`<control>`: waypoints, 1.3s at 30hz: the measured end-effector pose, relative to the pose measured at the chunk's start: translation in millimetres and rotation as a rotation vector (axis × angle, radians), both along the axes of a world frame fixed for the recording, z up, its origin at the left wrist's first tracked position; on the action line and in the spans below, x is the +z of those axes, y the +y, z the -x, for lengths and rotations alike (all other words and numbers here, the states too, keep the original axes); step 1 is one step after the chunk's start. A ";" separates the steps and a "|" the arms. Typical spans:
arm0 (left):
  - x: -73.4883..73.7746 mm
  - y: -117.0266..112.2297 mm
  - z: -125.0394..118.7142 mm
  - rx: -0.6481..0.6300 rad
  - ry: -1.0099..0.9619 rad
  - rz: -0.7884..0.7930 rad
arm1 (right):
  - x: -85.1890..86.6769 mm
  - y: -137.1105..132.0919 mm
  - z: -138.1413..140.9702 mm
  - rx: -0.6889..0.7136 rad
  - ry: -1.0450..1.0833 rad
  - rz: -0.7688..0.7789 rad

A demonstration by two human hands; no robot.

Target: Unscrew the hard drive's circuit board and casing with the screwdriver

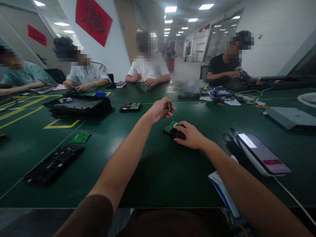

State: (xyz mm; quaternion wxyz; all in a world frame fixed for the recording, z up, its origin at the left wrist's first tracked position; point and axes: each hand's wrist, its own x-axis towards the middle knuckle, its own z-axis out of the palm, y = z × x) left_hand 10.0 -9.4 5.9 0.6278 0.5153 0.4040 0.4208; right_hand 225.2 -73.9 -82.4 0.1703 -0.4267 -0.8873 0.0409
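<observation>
In the head view my left hand [160, 110] is closed around a screwdriver [169, 106] with a black and yellow handle. It stands nearly upright, its shaft pointing down at the green circuit board of a hard drive [170, 127]. Whether the tip sits in a screw is too small to tell. My right hand [191, 135] grips the near right part of the same drive, thumb at its near edge and fingers over its top, hiding part of it. The drive lies on the green table [153, 171], board side up.
A second hard drive [130, 106] lies farther back, near a black tray [79, 104]. On the left are a loose green circuit board [80, 137] and a black panel [55, 163]. A phone [264, 153], a grey metal box [292, 117] and tangled cables [219, 93] occupy the right. Several people sit opposite.
</observation>
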 end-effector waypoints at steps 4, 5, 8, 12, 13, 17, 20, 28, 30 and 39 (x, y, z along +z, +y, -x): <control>0.1 0.3 0.3 0.026 -0.001 -0.004 | 0.7 0.0 -0.5 0.008 -0.005 0.004; 0.2 0.4 0.7 0.032 0.000 -0.007 | 0.8 0.0 -0.7 0.009 -0.007 0.004; 0.6 0.1 2.0 0.038 0.016 -0.018 | 0.7 0.1 -0.9 0.006 -0.009 -0.003; 1.4 -0.8 2.4 0.005 0.025 -0.018 | 0.5 0.2 -0.9 0.004 -0.012 -0.007; 1.4 -0.8 2.4 -0.001 0.024 -0.010 | 0.4 0.3 -0.9 0.005 -0.013 -0.005; -0.4 1.3 3.5 0.016 0.008 0.028 | -0.3 0.9 -1.3 0.008 -0.007 -0.006; -2.3 4.2 5.5 0.062 0.022 0.017 | -0.9 1.2 -1.8 0.007 -0.011 -0.007; -0.4 0.5 1.6 0.018 0.029 0.021 | 0.0 0.7 -0.8 0.008 -0.007 -0.005; 0.5 -0.6 0.5 0.015 0.013 0.045 | 0.0 0.9 -0.7 0.006 -0.005 -0.006; 0.8 -0.8 1.4 0.041 0.062 -0.024 | -0.4 0.6 -0.8 -0.003 -0.014 -0.009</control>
